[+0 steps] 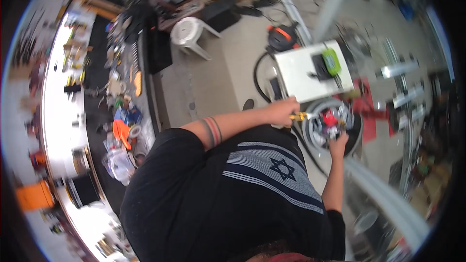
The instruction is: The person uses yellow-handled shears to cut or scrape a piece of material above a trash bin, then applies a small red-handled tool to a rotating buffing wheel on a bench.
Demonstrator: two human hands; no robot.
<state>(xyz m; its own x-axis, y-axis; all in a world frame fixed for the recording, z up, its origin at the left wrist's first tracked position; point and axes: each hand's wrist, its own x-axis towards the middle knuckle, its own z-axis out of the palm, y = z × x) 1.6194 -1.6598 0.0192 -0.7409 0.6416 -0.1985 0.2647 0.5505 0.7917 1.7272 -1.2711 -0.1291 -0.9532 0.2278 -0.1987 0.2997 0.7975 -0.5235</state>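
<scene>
My left hand [284,111] is closed around a yellow-handled hand tool [302,116], whose thin metal end points right over a round grey bucket [307,133]. Whether it is a screwdriver or pliers is too blurred to tell. Inside the bucket lies a jumble of small items, among them a red piece [330,116] and several pale and clear ones. At the bucket's near right rim, my right hand [339,141] has its fingers curled down over the contents. What those fingers grip is hidden.
Beyond the bucket stands a white-topped cabinet [301,75] with a green-and-black tool [331,62] on it. A black hose [257,75] curves beside it. A white plastic stool [187,33] stands farther off. To the left runs a cluttered dark workbench [109,131]; metal rails [403,70] lie right.
</scene>
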